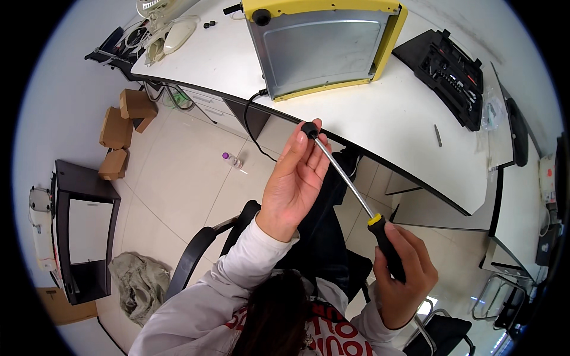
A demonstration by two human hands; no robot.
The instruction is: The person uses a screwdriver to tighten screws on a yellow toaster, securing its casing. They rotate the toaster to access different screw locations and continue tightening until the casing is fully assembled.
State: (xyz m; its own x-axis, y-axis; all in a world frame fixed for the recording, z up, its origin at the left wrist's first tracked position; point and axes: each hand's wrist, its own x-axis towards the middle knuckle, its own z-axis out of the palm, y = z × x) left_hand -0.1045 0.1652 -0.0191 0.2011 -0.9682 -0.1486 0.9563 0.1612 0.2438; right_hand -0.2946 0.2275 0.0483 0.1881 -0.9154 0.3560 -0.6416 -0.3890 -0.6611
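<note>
Between the thumb and fingers of my left hand (295,178) is a small black rubber foot (309,130), round and cup-like. My right hand (407,273) is wrapped round the black and yellow handle of a long screwdriver (350,183). The shaft slants up to the left, and its tip meets the rubber foot; whether a screw sits inside I cannot tell. Beyond my hands, on the white table (380,127), a yellow-framed appliance (320,50) stands with its grey metal panel toward me. Another black foot (261,16) is fixed at its upper left corner.
An open black tool case (448,77) lies at the right of the table, near a small bit (438,135). A black cord (252,121) hangs off the front edge. Two small black pieces (209,24) lie at the back left. A bottle (232,159) lies on the floor.
</note>
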